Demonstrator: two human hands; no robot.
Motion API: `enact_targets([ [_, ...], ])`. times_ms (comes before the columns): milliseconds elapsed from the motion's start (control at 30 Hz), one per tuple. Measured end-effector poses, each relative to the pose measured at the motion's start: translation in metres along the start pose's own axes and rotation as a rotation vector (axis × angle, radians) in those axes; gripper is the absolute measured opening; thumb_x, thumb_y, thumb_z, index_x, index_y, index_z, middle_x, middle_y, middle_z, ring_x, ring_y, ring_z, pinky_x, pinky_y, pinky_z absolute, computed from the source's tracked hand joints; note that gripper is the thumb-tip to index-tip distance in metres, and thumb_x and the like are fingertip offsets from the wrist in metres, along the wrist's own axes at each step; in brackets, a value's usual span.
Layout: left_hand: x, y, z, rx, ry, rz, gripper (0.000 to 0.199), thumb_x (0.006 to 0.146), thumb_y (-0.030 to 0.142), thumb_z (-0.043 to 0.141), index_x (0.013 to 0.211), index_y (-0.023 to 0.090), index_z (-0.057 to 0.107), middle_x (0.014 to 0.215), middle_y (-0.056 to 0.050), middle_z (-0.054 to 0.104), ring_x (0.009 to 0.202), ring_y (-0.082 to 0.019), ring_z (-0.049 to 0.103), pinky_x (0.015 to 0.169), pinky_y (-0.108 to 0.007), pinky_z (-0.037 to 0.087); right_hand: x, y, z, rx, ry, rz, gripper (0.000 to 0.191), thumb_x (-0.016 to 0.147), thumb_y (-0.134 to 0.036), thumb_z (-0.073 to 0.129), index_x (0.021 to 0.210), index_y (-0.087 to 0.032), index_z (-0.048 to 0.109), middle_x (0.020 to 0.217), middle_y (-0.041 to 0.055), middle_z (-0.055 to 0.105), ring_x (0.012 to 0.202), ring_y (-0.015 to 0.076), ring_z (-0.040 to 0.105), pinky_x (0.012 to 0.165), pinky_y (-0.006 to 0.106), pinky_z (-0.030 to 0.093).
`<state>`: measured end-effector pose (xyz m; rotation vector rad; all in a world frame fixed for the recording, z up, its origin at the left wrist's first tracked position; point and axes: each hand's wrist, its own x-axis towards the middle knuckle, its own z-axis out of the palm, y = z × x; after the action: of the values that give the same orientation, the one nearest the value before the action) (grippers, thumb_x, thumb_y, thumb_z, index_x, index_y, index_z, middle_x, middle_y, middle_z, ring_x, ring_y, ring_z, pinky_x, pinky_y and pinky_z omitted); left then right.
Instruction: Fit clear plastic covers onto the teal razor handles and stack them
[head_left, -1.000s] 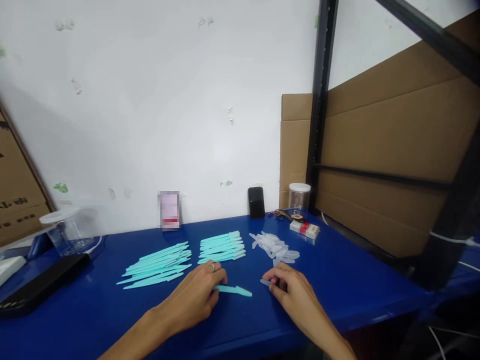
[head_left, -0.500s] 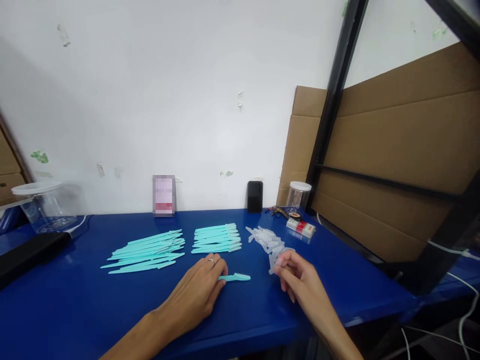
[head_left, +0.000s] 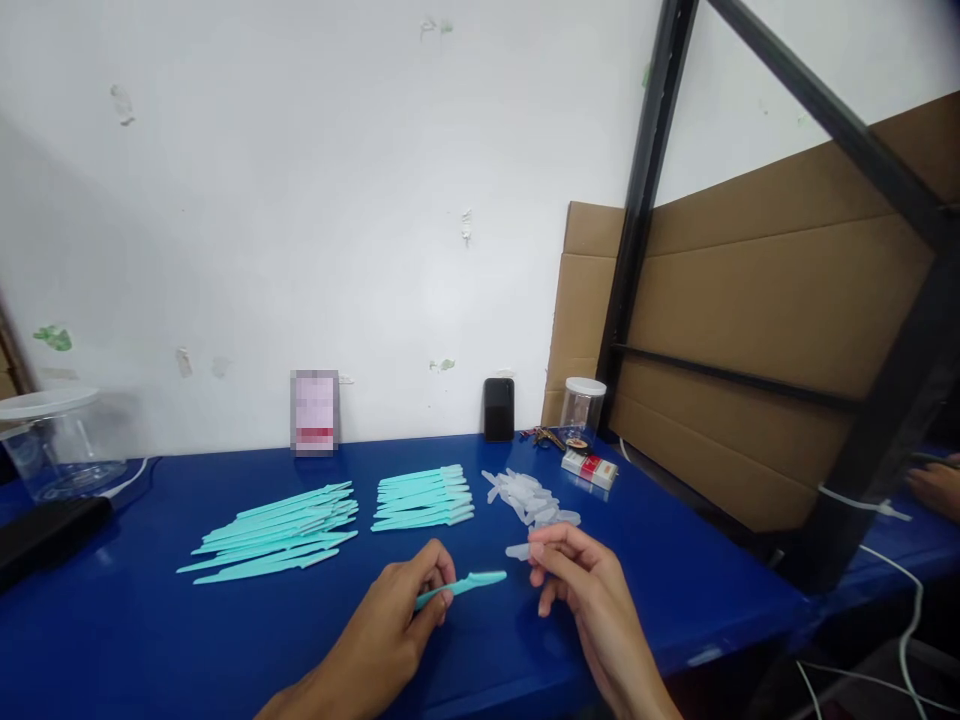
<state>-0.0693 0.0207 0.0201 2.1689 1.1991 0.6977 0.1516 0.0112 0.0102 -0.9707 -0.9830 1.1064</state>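
Pinching a turquoise stick (head_left: 484, 579) between the thumb and fingers of your left hand (head_left: 394, 615), you have its shaped end pointing right in the head view; your right hand (head_left: 589, 590) pinches a small translucent piece (head_left: 517, 551) between thumb and forefinger, its other fingers loosely curled; the two held things are near each other but apart, above the near part of the blue table (head_left: 225, 650).

Beyond your left hand, a loose pile of turquoise sticks (head_left: 281, 530) lies on the left; nearer the middle is a tidier row of turquoise sticks (head_left: 424, 498), their right ends bearing paler tips; to the right of that row, just beyond your right hand, is a heap of translucent pieces (head_left: 529, 495).

At the far side, a pink card-like item (head_left: 315, 415), its face pixelated, and a black device (head_left: 499, 410) stand upright against the white wall (head_left: 300, 200); farther right are a lidded clear jar (head_left: 583, 408), some small metallic items (head_left: 551, 438) and a white-and-red box (head_left: 590, 468); at the left edge sit a larger clear jar (head_left: 67, 450) and a long black object (head_left: 52, 535); cardboard (head_left: 772, 280) and a black frame (head_left: 649, 180) stand on the right, with part of another person's hand (head_left: 936, 488) at the far right edge.
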Motion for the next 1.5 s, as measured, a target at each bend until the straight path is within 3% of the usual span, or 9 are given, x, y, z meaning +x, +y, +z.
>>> enact_targets([
  [200,0.002,0.0,0.001,-0.102,0.016,-0.021,0.018,0.097,0.036,0.044,0.089,0.023,0.052,0.073,0.003,0.057,0.07,-0.015,0.05,0.063,-0.024,0.034,0.001,0.002,0.003,-0.004,-0.032,0.019,0.026,0.067,-0.037,0.081,0.075,-0.014,0.07,0.057,0.0009,0.059,0.052,0.0132,0.053,0.042,0.021,0.045],
  [433,-0.001,0.001,0.001,-0.056,0.021,-0.018,0.015,0.097,0.033,0.044,0.092,0.024,0.053,0.078,0.003,0.06,0.078,-0.017,0.051,0.068,-0.026,0.035,-0.001,0.005,0.004,-0.068,-0.085,-0.015,0.026,0.069,-0.038,0.081,0.076,-0.015,0.073,0.057,0.001,0.061,0.051,0.0126,0.054,0.042,0.021,0.044],
  [1000,-0.007,0.004,0.001,-0.019,0.007,-0.017,0.011,0.094,0.025,0.047,0.087,0.022,0.055,0.08,0.002,0.062,0.081,-0.016,0.054,0.07,-0.025,0.036,-0.002,0.011,0.007,-0.212,-0.351,0.037,0.035,0.071,-0.047,0.079,0.075,-0.013,0.071,0.058,0.001,0.059,0.052,0.0126,0.055,0.041,0.021,0.046],
  [1167,0.0,-0.002,0.004,0.015,0.052,0.026,0.009,0.092,0.021,0.049,0.088,0.023,0.057,0.081,0.002,0.061,0.078,-0.015,0.053,0.068,-0.024,0.037,0.002,0.01,-0.002,-0.237,-0.272,0.014,0.034,0.071,-0.046,0.077,0.081,-0.014,0.072,0.062,0.0021,0.06,0.056,0.0157,0.057,0.041,0.023,0.048],
  [1333,0.01,-0.012,-0.021,0.087,0.193,0.019,0.011,0.092,0.027,0.05,0.086,0.023,0.057,0.079,0.002,0.061,0.075,-0.016,0.054,0.068,-0.025,0.039,0.013,0.005,-0.022,-0.334,-0.034,-0.113,0.028,0.078,-0.043,0.069,0.088,-0.017,0.07,0.072,0.0039,0.064,0.061,0.0171,0.059,0.044,0.024,0.049],
  [1500,0.037,-0.033,-0.056,0.303,0.298,0.011,0.016,0.091,0.034,0.049,0.096,0.022,0.059,0.091,-0.003,0.067,0.085,-0.021,0.06,0.076,-0.029,0.044,0.021,0.007,-0.027,-0.261,-0.077,-0.043,0.025,0.078,-0.041,0.064,0.076,-0.016,0.068,0.068,0.0028,0.061,0.056,0.0153,0.055,0.04,0.022,0.041],
])
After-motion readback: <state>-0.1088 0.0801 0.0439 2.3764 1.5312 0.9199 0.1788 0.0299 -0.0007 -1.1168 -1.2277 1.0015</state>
